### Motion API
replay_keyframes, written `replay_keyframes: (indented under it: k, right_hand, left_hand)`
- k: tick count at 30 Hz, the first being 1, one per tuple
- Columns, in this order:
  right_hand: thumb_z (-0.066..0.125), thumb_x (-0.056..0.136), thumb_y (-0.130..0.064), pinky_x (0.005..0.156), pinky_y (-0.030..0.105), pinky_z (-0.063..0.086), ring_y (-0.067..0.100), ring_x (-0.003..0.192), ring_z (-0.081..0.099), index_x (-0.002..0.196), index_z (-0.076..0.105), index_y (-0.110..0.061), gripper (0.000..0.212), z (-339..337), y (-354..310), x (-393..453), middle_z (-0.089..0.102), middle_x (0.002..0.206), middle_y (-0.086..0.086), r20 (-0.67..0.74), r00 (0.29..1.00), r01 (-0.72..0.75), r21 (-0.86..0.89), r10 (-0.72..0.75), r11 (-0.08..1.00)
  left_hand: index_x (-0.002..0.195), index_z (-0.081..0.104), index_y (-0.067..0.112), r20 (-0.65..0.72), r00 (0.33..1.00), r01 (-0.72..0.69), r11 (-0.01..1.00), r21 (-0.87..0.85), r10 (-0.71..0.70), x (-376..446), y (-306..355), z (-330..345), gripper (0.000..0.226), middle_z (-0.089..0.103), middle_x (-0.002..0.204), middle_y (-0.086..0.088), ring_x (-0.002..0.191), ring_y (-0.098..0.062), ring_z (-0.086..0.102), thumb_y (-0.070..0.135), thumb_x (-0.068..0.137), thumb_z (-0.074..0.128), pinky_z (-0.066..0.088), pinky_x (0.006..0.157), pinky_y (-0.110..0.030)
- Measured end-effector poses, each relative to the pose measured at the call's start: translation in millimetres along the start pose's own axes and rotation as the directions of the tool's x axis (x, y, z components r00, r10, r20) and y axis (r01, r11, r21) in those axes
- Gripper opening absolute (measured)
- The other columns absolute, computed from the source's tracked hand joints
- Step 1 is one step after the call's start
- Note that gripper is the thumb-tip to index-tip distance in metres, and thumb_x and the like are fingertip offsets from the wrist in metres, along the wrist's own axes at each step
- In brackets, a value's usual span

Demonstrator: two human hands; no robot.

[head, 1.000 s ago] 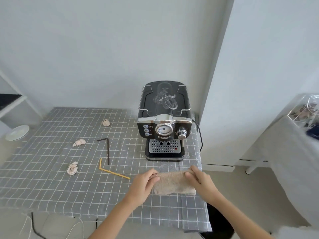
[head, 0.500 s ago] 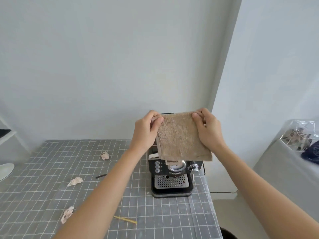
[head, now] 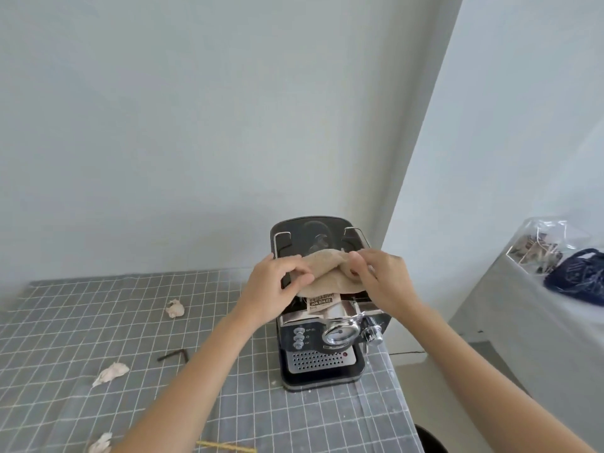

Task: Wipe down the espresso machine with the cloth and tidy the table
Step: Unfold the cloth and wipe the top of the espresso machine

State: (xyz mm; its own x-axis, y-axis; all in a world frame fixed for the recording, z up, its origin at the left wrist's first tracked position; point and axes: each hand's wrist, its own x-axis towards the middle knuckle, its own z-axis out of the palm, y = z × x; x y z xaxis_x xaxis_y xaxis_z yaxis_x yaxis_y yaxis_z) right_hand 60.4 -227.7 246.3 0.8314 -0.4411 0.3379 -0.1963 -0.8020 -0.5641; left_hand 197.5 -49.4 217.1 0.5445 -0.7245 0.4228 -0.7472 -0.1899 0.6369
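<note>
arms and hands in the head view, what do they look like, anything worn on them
Both arms are bare from the frame edge to the wrist: no sleeves show. The left hand and right hand wear no gloves, and no watch, bracelet or ring can be seen. The fingers are bare too, with short nails as far as the picture shows. No markings are visible.

Tan cloth (head: 327, 276) sags, bunched, over the black espresso machine (head: 322, 338) on the table (head: 228, 403).
</note>
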Motion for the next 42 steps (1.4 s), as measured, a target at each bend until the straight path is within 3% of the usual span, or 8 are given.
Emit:
replay_keyframes:
  k: [2, 5, 9, 12, 16, 22, 31, 42]
  right_hand:
    - [0.037, 0.1, -0.04, 0.07, 0.039, 0.048, 0.025, 0.072, 0.056, 0.08, 0.058, -0.009, 0.042, 7.9, -15.8, 7.0, 0.061, 0.072, 0.003, -0.063, 0.989, -0.13, 0.02, 0.131, 0.991]
    - [0.024, 0.1, -0.045, 0.096, 0.051, 0.042, 0.038, 0.107, 0.052, 0.12, 0.049, -0.01, 0.047, 28.2, -45.9, 19.9, 0.059, 0.116, 0.019, 0.09, 0.943, -0.313, -0.089, 0.32, 0.946]
    - [0.015, 0.091, -0.067, 0.113, 0.064, -0.005, 0.052, 0.143, -0.009, 0.154, 0.008, -0.012, 0.083, 68.5, -66.6, 30.7, -0.002, 0.159, 0.028, 0.177, 0.827, -0.486, -0.252, 0.533, 0.837]
    - [0.022, 0.096, -0.059, 0.115, 0.063, -0.002, 0.05, 0.145, -0.007, 0.154, 0.002, -0.012, 0.078, 81.7, -58.4, 41.5, -0.002, 0.159, 0.028, 0.119, 0.88, -0.388, -0.381, 0.461, 0.839]
    - [0.025, 0.1, -0.044, 0.119, 0.054, -0.001, 0.038, 0.149, -0.008, 0.155, 0.006, -0.017, 0.064, 77.6, -32.4, 69.3, 0.0, 0.163, 0.016, 0.259, 0.946, -0.1, -0.346, 0.197, 0.933]
    - [0.03, 0.105, -0.03, 0.12, 0.049, -0.007, 0.024, 0.148, -0.02, 0.154, 0.018, -0.024, 0.051, 45.2, -4.8, 54.5, -0.001, 0.164, -0.001, 0.54, 0.826, 0.265, -0.113, -0.165, 0.958]
    - [0.032, 0.098, -0.049, 0.118, 0.052, -0.005, 0.037, 0.149, -0.01, 0.153, 0.019, -0.029, 0.059, 74.8, -17.2, 88.4, -0.001, 0.164, 0.008, 0.349, 0.932, -0.002, -0.262, 0.096, 0.965]
    - [0.028, 0.101, -0.039, 0.119, 0.048, -0.004, 0.031, 0.15, -0.009, 0.153, 0.017, -0.037, 0.052, 63.3, -7.4, 61.7, 0.001, 0.164, 0.006, 0.339, 0.939, 0.014, -0.228, 0.066, 0.973]
  left_hand:
    - [0.088, 0.074, 0.027, 0.008, 1.0, 0.017, 0.999, -0.032, -0.017, -3.4, 0.6, 3.0, 0.021, 0.068, 0.101, 0.025, 0.111, 0.002, 0.06, 0.043, 0.088, 0.059, 0.025, 0.113, -0.037]
    - [0.094, 0.073, 0.023, -0.209, 0.963, 0.119, 0.965, -0.234, -0.17, 4.1, 2.6, 3.3, 0.033, 0.074, 0.1, 0.013, 0.098, -0.008, 0.067, 0.042, 0.096, 0.046, 0.042, 0.1, -0.028]
    - [0.105, 0.055, 0.028, -0.269, 0.801, 0.421, 0.822, -0.382, -0.535, 38.5, 4.5, 2.1, 0.027, 0.052, 0.104, 0.015, 0.095, -0.001, 0.048, 0.031, 0.104, 0.028, 0.035, 0.094, -0.023]
    - [0.117, 0.05, 0.021, 0.001, 0.743, 0.599, 0.665, -0.446, -0.669, 53.7, -1.4, 15.7, 0.036, 0.043, 0.11, 0.015, 0.11, -0.008, 0.036, 0.033, 0.104, 0.019, 0.032, 0.094, -0.017]
    - [0.149, 0.027, 0.019, -0.003, 0.741, 0.599, 0.664, -0.448, -0.671, 53.4, -16.4, 25.7, 0.05, 0.029, 0.156, 0.003, 0.144, -0.013, 0.026, 0.037, 0.104, 0.019, 0.019, 0.116, -0.028]
    - [0.147, 0.031, 0.023, -0.057, 0.744, 0.588, 0.693, -0.418, -0.666, 51.1, -22.0, 30.5, 0.049, 0.031, 0.156, 0.003, 0.146, -0.018, 0.023, 0.039, 0.103, 0.019, 0.018, 0.12, -0.04]
    - [0.147, 0.034, 0.019, -0.089, 0.735, 0.579, 0.691, -0.432, -0.672, 54.0, -24.3, 30.2, 0.044, 0.033, 0.155, 0.001, 0.143, -0.015, 0.03, 0.028, 0.104, 0.024, 0.02, 0.114, -0.026]
    - [0.147, 0.032, 0.02, -0.104, 0.746, 0.578, 0.718, -0.388, -0.657, 53.2, -22.9, 31.5, 0.045, 0.034, 0.154, 0.001, 0.142, -0.016, 0.032, 0.028, 0.104, 0.023, 0.023, 0.113, -0.028]
